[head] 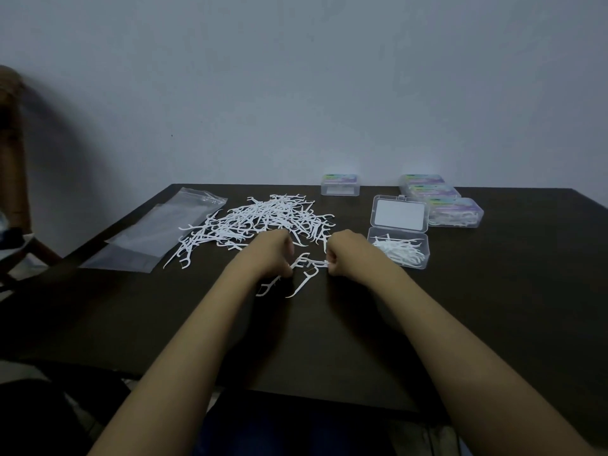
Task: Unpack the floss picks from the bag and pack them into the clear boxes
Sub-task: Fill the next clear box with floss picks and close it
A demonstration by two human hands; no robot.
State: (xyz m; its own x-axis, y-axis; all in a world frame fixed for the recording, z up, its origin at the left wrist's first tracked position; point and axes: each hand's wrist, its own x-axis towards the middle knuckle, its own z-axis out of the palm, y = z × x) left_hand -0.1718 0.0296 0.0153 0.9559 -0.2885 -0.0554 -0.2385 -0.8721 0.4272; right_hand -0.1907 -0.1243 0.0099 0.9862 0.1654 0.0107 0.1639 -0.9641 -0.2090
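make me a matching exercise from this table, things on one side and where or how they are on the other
Things:
1. plastic bag
2. open clear box
3. loose pile of floss picks
4. lone closed box

Place or state:
A. far edge, by the wall
B. flat at the table's left
C. lid up, some picks inside
D. spread mid-table, beyond both hands

Pairs: 1-B, 2-C, 3-D, 4-A

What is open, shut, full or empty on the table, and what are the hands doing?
Bag: flat, looks emptied.
Floss pick pile: loose on table.
Open box: lid up, partly filled.
Far box: shut.
Stacked boxes: shut.
Left hand: pinching picks.
Right hand: pinching picks.
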